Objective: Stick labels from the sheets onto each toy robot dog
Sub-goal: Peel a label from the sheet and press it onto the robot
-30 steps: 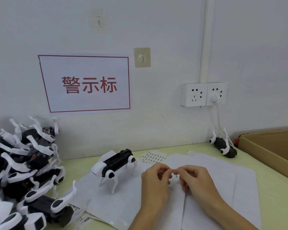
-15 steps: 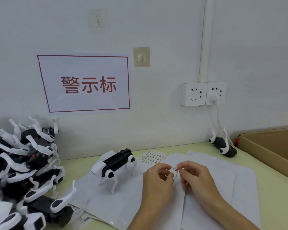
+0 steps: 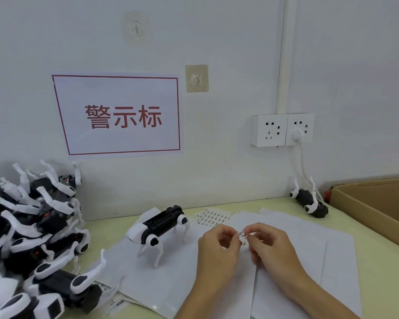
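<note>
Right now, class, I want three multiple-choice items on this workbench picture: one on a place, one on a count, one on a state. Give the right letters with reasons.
1. Where does the upright toy dog stand?
A. in the cardboard box
B. on the white sheets
C. on the pile of dogs

2. How many plugs sit in the wall sockets?
A. none
B. one
C. two

3. What are both hands doing?
A. lying flat on the table
B. pinching a small label
C. lifting a dog

Answers: 1 B, its legs rest on the white sheets. 2 B, only the right-side socket holds a plug. 3 B, the left hand and right hand pinch the label between fingertips.
</note>
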